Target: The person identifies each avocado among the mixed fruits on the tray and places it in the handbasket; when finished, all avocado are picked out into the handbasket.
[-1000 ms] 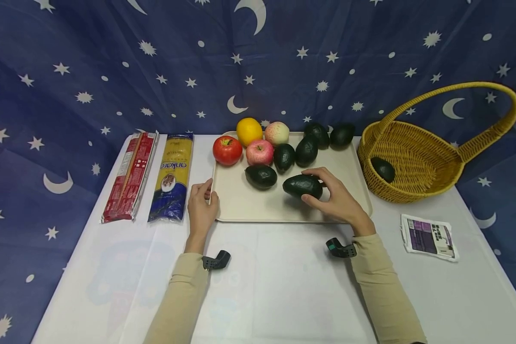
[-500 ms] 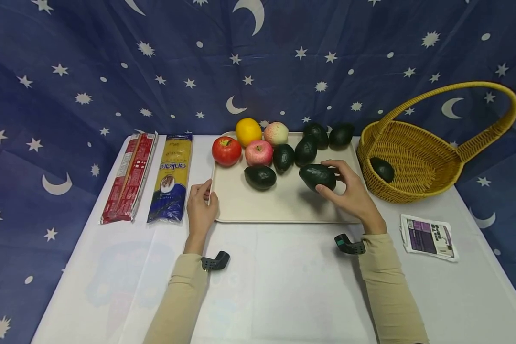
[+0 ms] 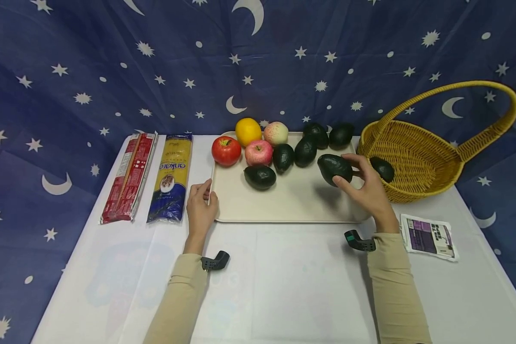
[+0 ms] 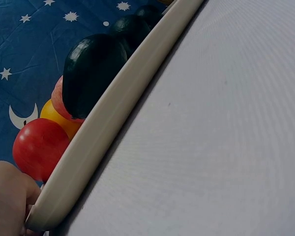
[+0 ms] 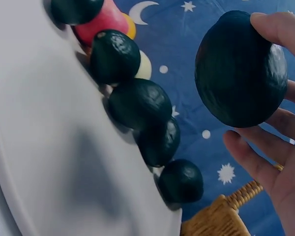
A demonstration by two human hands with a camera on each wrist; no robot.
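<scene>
My right hand (image 3: pixel 371 191) holds a dark green avocado (image 3: pixel 334 169) up over the right part of the cream tray (image 3: pixel 284 221), its shadow falling on the tray. In the right wrist view, thumb and fingers pinch this avocado (image 5: pixel 241 69) from one side. My left hand (image 3: pixel 201 208) grips the left rim of the tray near its front corner; in the left wrist view the hand (image 4: pixel 10 196) shows at that corner, fingertips partly hidden. Several more avocados (image 3: pixel 260 177) lie on the tray, beside a red tomato (image 3: pixel 226 151), a pink apple (image 3: pixel 259 153), an orange (image 3: pixel 248 132) and a peach (image 3: pixel 276 134).
A wicker basket (image 3: pixel 425 167) with a tall handle stands right of the tray, one avocado (image 3: pixel 382 169) inside. A white and purple packet (image 3: pixel 429 237) lies in front of it. Left of the tray lie a red packet (image 3: pixel 129 179) and a blue-yellow pasta bag (image 3: pixel 170 179).
My right hand has lifted the avocado and carried it rightward and slightly back, toward the basket. My left hand stays at the tray's rim.
</scene>
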